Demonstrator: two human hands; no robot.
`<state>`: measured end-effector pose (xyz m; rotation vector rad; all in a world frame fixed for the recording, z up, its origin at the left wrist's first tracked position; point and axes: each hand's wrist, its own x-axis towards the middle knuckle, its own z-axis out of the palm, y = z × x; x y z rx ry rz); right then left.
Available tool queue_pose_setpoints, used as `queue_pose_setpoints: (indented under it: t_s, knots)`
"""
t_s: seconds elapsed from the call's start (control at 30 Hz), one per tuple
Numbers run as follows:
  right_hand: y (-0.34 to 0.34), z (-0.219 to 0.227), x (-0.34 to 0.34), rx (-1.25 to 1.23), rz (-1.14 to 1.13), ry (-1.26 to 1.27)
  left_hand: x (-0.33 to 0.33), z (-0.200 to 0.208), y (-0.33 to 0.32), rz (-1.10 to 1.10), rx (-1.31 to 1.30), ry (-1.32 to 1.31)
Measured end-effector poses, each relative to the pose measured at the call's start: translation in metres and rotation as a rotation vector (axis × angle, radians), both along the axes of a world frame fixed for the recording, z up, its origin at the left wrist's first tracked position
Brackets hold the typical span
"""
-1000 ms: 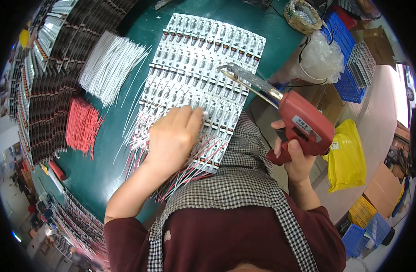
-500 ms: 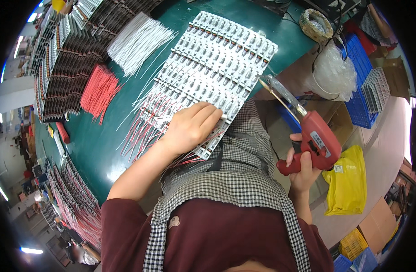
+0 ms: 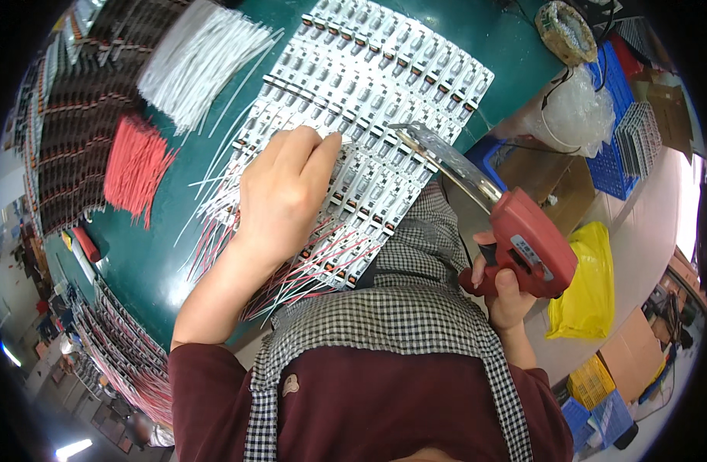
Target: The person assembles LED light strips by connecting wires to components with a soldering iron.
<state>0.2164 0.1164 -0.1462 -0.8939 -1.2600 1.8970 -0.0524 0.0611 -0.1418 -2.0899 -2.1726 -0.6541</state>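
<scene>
A large white panel of small circuit boards lies aslant on the green table, its near corner by my apron. Rows of small grey and dark parts cover it, and red and white wires spread from its lower left rows. Over the panel's left middle is my left hand, thumb and fingertips pinched together; whatever sits between them is hidden. My right hand grips the handle of a red soldering gun, index finger near the dark trigger. The gun's long tip reaches over the panel, right of my left fingertips.
A white wire bundle and a red wire bundle lie left of the panel, beside stacked boards. A tape-wrapped round holder stands back right. A yellow bag and a blue crate are at the right.
My left hand has lifted off the panel's lower part and moved up and left, fingers now pinched. The soldering gun's tip has swung left over the panel.
</scene>
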Motion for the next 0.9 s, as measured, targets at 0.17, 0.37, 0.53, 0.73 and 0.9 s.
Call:
queue_pose_setpoints:
  t_s: [0.17, 0.37, 0.53, 0.73, 0.9]
  knots:
    - [0.0, 0.009, -0.004, -0.041, 0.16, -0.202, 0.0, -0.013, -0.003, -0.08, 0.009, 0.056]
    - [0.001, 0.01, -0.01, -0.034, 0.214, -0.276, 0.006, -0.009, 0.001, -0.06, -0.051, -0.049]
    - [0.002, 0.008, -0.011, -0.086, 0.191, -0.271, 0.003, -0.011, 0.002, -0.14, -0.025, 0.066]
    - [-0.002, -0.006, 0.005, 0.124, 0.291, -0.379, 0.004, -0.013, 0.002, -0.123, 0.0, 0.056]
    - [-0.011, -0.005, 0.008, 0.084, 0.173, -0.478, 0.005, -0.011, 0.002, -0.126, -0.009, 0.073]
